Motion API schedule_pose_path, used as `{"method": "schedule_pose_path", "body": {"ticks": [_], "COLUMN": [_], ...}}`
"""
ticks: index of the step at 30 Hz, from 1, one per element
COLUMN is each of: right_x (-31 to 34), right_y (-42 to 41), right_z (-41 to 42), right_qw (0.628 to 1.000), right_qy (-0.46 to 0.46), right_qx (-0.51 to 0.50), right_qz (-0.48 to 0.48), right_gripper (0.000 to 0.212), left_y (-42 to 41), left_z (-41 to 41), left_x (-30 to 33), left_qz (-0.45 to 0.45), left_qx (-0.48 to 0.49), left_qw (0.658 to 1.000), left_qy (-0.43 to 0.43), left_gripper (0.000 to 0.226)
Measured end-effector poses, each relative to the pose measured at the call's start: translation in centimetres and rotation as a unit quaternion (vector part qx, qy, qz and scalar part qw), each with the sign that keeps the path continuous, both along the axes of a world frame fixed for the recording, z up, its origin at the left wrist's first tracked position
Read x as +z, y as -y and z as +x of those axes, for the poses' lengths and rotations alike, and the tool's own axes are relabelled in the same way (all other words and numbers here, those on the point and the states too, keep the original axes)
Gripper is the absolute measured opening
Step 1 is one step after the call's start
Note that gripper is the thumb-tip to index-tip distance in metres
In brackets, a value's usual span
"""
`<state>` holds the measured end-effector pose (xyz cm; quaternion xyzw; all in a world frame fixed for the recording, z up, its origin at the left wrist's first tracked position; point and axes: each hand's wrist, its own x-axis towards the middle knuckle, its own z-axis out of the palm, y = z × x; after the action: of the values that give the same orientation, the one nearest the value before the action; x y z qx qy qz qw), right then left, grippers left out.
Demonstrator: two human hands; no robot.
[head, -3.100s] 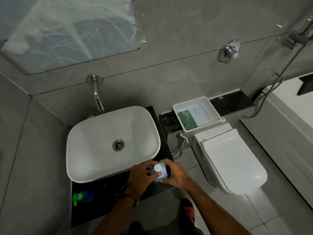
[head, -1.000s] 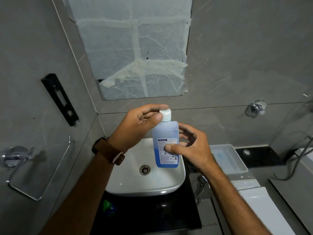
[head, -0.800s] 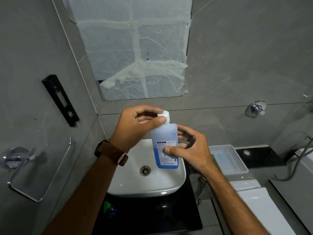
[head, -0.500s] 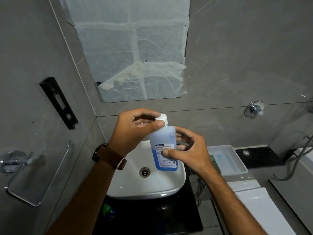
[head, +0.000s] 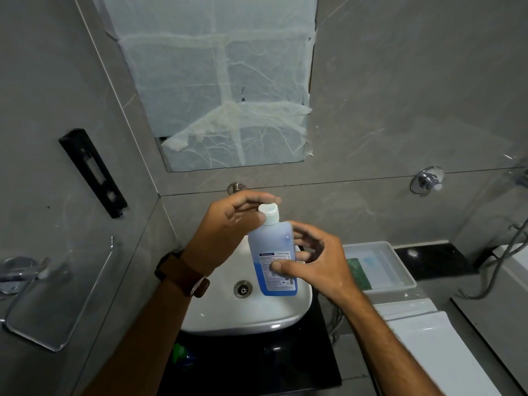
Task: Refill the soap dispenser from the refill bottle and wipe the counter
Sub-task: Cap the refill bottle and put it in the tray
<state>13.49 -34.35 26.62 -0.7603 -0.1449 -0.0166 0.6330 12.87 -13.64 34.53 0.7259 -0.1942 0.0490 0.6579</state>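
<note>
**Both hands holding the blue bottle up over the sink**

The right hand (head: 317, 267) is gripping the body of the bottle (head: 273, 258), with the thumb pressing on the printed label and the other fingers curling round the far side. The left hand (head: 228, 232) is closing on the white cap (head: 268, 212), thumb and fingers pinching it from the left. The bottle is standing nearly upright between the two hands, its top leaning slightly toward the left hand, and blue liquid is filling roughly its lower half, though the cloudy plastic is making the level hard to read. A brown strap watch (head: 183, 272) is sitting on the left wrist.

Directly below the hands the white sink (head: 228, 318) is showing its round drain (head: 243, 288), just left of the bottle's base. Below the left forearm, on the dark counter (head: 300, 361), a small bottle with a green top (head: 181, 356) is lying partly hidden in shadow. To the right of the right hand a white tray (head: 400, 270) is holding a green pad (head: 358, 274), and below that the white toilet lid (head: 434, 347) is showing. Above the hands a mirror (head: 217, 81) covered in thin paper is hanging on the grey wall.
</note>
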Motion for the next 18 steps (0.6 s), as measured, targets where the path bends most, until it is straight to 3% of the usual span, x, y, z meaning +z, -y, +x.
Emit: {"method": "schedule_pose_path", "body": {"ticks": [6,10,13,16,18], "right_x": [-0.2,-0.4,-0.5,-0.6,-0.6], "right_y": [-0.1,0.0,-0.1,-0.2,-0.2], "right_z": [-0.2,-0.2,-0.1,-0.1,-0.1], "right_qw": [1.000,1.000,1.000,1.000,1.000], "right_qy": [-0.001,-0.007,-0.008,-0.008,-0.003], "right_qx": [0.005,0.007,0.016,0.021,0.019], "right_qz": [-0.001,0.016,0.013,0.013,0.015], "right_gripper": [0.072,0.071,0.073,0.072,0.070], "left_y": [0.3,0.2,0.2,0.3,0.1], "left_z": [0.1,-0.3,-0.3,0.0,0.4], "left_x": [-0.6,-0.9,-1.2,-1.5,-1.8], "left_qz": [0.085,0.010,0.018,0.080,0.059], "left_qx": [0.066,0.017,-0.013,0.042,0.078], "left_qw": [0.992,1.000,1.000,0.993,0.992], "left_qy": [0.062,0.009,0.011,0.078,0.086], "left_gripper": [0.024,0.022,0.028,0.038,0.043]}}
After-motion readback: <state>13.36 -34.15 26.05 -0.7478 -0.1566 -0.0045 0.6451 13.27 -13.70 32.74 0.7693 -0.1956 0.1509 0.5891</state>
